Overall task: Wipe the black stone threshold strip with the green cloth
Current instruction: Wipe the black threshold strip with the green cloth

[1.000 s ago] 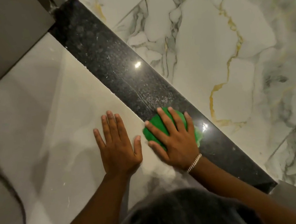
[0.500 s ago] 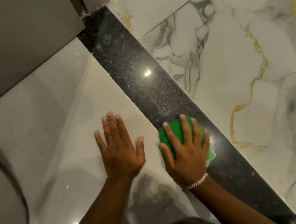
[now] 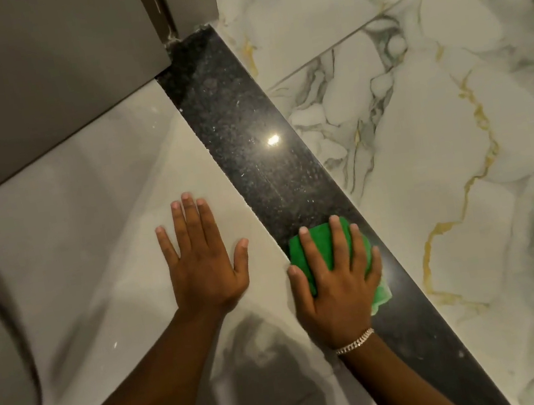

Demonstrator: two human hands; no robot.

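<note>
Mid-wipe, green cloth (image 3: 325, 245) on black stone threshold strip (image 3: 249, 142).
Right hand (image 3: 336, 282) fingers (image 3: 312, 251) pressing cloth; left hand (image 3: 204, 267) splayed flat, empty; could overrun strip's edge, possibly missing far-end dust.

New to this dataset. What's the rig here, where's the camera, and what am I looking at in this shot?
There is no robot. A person does the job with bare hands, and the single wide-angle camera sits on their head, looking forward and down, so the arms enter from the bottom edge.

The surface is a floor. A black stone threshold strip runs diagonally from the top centre to the bottom right. On one side of it lies a plain pale tile, on the other a marble tile with grey and gold veins.

The right hand, with a bracelet on the wrist, presses a bunched green cloth flat onto the strip. The left hand rests open, palm down, on the pale tile, holding nothing, probably as a brace.

The strip beyond the cloth shows pale specks and streaks.
</note>
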